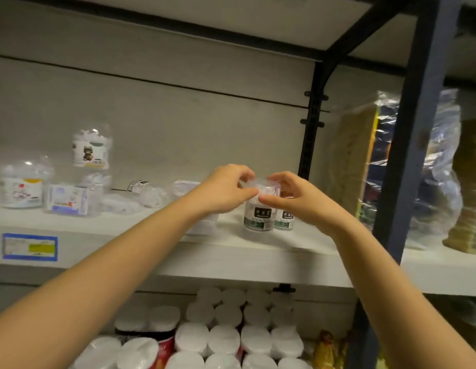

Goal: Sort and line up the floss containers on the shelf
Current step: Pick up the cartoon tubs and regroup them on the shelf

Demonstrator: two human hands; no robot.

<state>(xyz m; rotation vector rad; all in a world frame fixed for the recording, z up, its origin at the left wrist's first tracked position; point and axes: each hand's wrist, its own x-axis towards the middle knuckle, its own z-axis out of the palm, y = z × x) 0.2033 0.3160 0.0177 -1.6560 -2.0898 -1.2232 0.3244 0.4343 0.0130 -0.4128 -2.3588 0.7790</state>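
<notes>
Head view: my left hand (pixel 226 190) and right hand (pixel 290 194) both pinch the lid of a clear floss container (pixel 258 209) standing on the shelf (pixel 157 230), probably squaring it against its twin (pixel 284 221) just beside; other containers (pixel 91 149) sit scattered leftward.

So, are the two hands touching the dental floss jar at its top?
Touching. The head view shows left hand and right hand with fingertips pinching the clear lid of the front dental floss jar.

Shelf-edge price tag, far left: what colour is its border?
Blue border on the price tag, pale inside with a yellow-green patch; head view.
</notes>
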